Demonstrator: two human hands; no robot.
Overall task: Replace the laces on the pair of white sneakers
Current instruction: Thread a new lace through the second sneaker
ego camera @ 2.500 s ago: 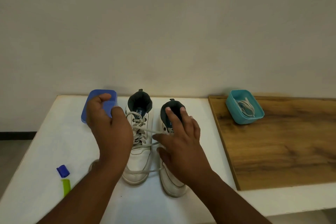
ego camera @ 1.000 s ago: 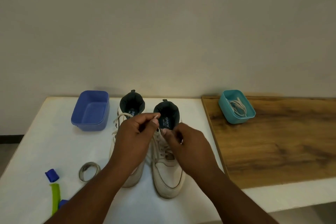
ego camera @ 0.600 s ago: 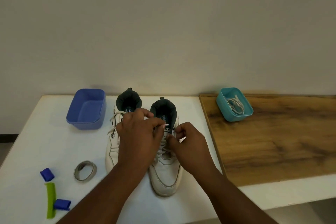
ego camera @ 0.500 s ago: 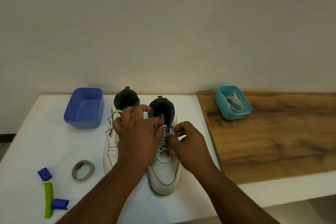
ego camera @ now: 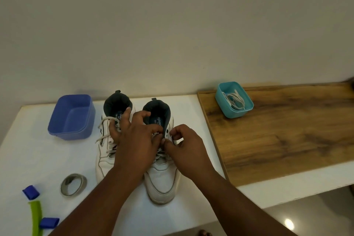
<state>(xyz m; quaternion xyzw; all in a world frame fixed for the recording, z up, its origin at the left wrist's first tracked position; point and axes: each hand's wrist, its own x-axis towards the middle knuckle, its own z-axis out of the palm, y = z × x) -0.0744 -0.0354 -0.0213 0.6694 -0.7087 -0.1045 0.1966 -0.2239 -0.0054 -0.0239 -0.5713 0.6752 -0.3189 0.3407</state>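
Head view, item list. Pair of white sneakers: left sneaker and right sneaker, side by side on white table, toes toward viewer. Left hand over the lacing, fingers curled, pinching lace of right sneaker. Right hand curled at top eyelets, pinching same lace. Loose lace ends draped off left sneaker. Blue tub left of sneakers. Teal tub on wooden board, holding white laces. Tape ring, blue clips, green strip near left.

two white sneakers side by side on table, toes toward viewer, laces loose
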